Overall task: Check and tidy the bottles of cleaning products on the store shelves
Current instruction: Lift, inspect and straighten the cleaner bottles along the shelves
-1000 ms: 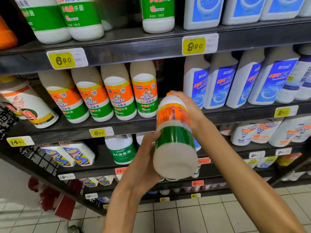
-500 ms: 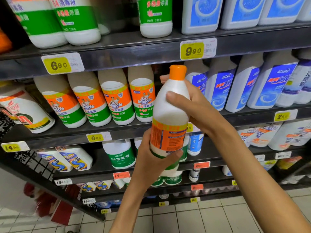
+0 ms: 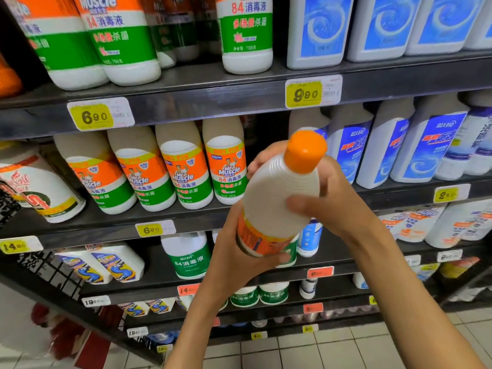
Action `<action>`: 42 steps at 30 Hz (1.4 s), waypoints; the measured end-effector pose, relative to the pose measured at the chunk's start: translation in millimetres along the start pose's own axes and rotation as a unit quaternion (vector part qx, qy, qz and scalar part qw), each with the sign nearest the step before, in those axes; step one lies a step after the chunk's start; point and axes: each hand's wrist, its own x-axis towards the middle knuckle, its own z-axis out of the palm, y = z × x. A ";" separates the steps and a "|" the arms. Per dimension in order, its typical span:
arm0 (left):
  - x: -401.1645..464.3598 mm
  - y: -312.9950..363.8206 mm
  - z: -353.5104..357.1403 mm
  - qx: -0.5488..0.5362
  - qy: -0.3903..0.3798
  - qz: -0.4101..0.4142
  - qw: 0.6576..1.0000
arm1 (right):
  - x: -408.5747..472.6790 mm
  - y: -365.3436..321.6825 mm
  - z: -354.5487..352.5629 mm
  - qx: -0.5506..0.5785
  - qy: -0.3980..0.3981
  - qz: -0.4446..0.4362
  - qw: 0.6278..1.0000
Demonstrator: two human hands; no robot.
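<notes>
A white bottle with an orange cap (image 3: 279, 193) and an orange and green label is held in front of the shelves, tilted with its cap toward me and up to the right. My left hand (image 3: 234, 259) grips its lower, labelled end from below. My right hand (image 3: 330, 198) wraps around its upper body just under the cap. Behind it, on the middle shelf (image 3: 111, 230), stands a row of matching orange and green bottles (image 3: 183, 169).
White bottles with blue labels (image 3: 399, 145) fill the right side of the middle shelf and the shelf above. More green-labelled bottles (image 3: 245, 33) stand on the top shelf. Yellow price tags (image 3: 303, 94) line the shelf edges. Lower shelves hold smaller bottles; tiled floor (image 3: 319, 350) lies below.
The bottle went from bottom-toward-me to upright, and now tilts cap-toward-me. Both hands kept hold of it while turning it. The view has moved closer to the shelves.
</notes>
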 end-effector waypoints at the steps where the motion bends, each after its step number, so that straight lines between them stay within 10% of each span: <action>1: 1.2 3.0 -3.3 -0.008 -0.023 -0.007 1.000 | 2.4 2.1 -3.1 0.061 0.009 0.023 0.998; 7: -10.4 8.1 2.2 -0.065 -0.163 -0.097 0.980 | 15.1 21.7 -3.5 0.292 -0.006 0.117 0.949; 14: -9.7 -6.6 14.1 -0.172 -0.045 -0.195 0.964 | 23.4 12.5 0.5 0.037 0.205 0.164 0.964; 18: -7.8 -10.7 20.4 -0.272 -0.006 -0.245 0.931 | 25.1 13.9 1.1 0.001 0.197 0.184 0.963; 24: -6.9 -5.4 15.2 -0.402 -0.145 -0.287 0.858 | 25.9 19.7 -2.6 0.281 0.110 0.225 0.926; 31: -1.0 -4.2 11.5 -0.215 -0.041 -0.279 0.935 | 29.4 24.9 -1.9 0.070 0.237 0.234 0.940; 35: -2.2 4.6 20.7 -0.283 -0.035 -0.285 0.915 | 31.6 22.6 -5.9 0.000 0.194 0.290 0.937; 42: -0.1 17.7 22.7 -0.362 -0.079 -0.253 0.894 | 21.4 24.6 -5.7 0.273 0.180 0.268 0.906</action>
